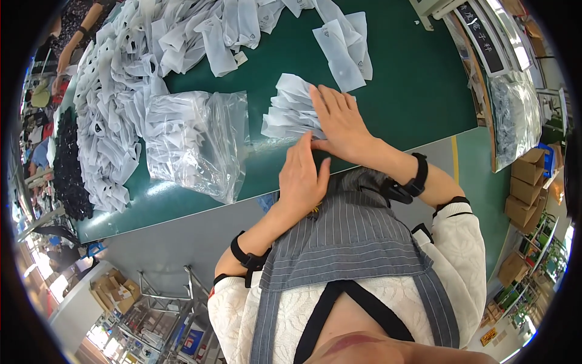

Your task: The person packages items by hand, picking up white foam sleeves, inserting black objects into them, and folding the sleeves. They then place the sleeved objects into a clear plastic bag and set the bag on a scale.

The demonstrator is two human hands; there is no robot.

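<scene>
A bunch of small frosted white plastic pouches lies on the green table in front of me. My right hand rests along the bunch's right side, fingers stretched out and the thumb near its close edge. At the bunch's near edge, the fingertips of my left hand touch or almost touch it. That hand's fingers are extended, with the thumb apart. To the left stands a large clear plastic bag filled with similar pouches. Farther off, a few loose pouches overlap each other.
A big heap of frosted pouches covers the table's left and far side, with black small items beyond it. Another person's arm reaches in at the far left. Clear plastic wrapping and cardboard boxes stand to the right.
</scene>
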